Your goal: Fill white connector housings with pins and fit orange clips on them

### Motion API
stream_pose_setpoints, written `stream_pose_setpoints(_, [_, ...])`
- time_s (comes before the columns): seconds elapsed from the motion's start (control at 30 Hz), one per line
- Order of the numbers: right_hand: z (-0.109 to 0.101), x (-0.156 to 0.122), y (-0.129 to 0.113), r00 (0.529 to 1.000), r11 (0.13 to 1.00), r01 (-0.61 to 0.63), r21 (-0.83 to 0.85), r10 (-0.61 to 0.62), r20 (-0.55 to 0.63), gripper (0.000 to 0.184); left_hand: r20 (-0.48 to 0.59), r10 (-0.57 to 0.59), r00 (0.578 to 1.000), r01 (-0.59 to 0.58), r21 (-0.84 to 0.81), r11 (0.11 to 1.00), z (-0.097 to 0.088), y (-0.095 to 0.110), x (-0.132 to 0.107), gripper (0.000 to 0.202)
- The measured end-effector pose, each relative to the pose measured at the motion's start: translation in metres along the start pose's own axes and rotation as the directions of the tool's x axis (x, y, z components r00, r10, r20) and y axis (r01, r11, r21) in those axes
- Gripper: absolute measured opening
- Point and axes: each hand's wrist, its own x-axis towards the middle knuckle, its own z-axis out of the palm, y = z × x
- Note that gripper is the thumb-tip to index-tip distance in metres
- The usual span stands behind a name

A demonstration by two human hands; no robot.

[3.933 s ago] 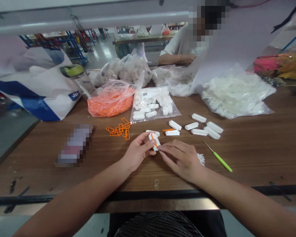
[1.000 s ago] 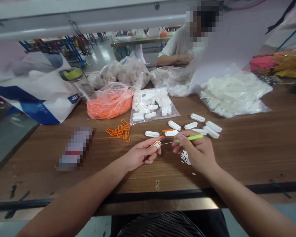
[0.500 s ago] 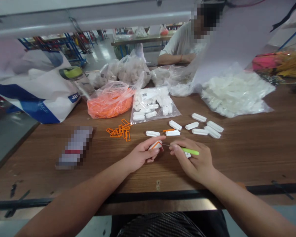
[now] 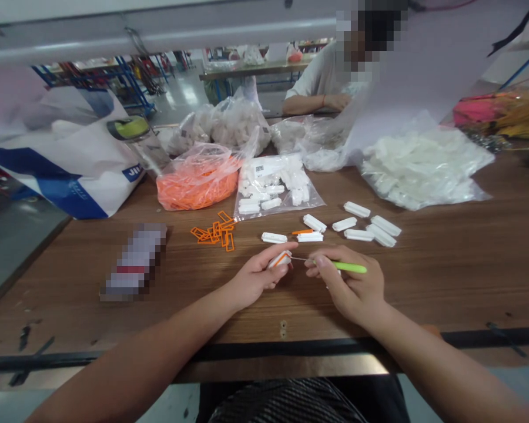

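Note:
My left hand [image 4: 258,276] is closed on a small white plastic piece with an orange ring [image 4: 280,258], held just above the wooden table [image 4: 445,276]. My right hand [image 4: 350,282] pinches a green-handled needle tool [image 4: 346,267], whose thin metal tip points left and reaches the piece. Loose orange rings [image 4: 216,233] lie to the left beyond my hands. Several white plastic pieces [image 4: 357,226] lie loose beyond my right hand.
At the back stand a bag of orange rings [image 4: 196,179], a clear bag of white pieces [image 4: 273,188] and a large bag of white parts [image 4: 418,167]. A white and blue bag [image 4: 70,158] sits far left. A person sits across the table.
My right hand picked up the green tool from the table and brought its tip to the piece in my left hand. In the last half second the hands barely moved.

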Motion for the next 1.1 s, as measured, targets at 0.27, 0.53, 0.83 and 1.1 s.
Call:
stream_pose_setpoints(0.27, [0.006,0.004,0.009,0.961,0.921,-0.269,0.281,0.275,0.02,0.02,0.03,-0.025,0.999,0.025,-0.001,1.0,0.0,0.0,-0.001,0.055])
stream_pose_setpoints(0.53, [0.004,0.004,0.006,0.995,0.99,-0.096,0.1,0.091,0.049,0.014,-0.05,-0.044,0.998,0.03,-0.25,0.968,0.001,0.001,0.003,0.037])
stream_pose_setpoints(0.83, [-0.002,0.007,-0.002,0.977,0.979,0.199,-0.034,-0.196,0.083,0.016,0.01,-0.039,0.999,0.04,-0.334,0.942,-0.007,-0.001,0.005,0.042])
stream_pose_setpoints(1.1, [-0.002,-0.004,-0.005,0.918,0.9,0.394,-0.188,-0.376,0.125,0.022,-0.101,-0.103,0.99,0.057,-0.375,0.925,-0.009,0.0,0.008,0.043])
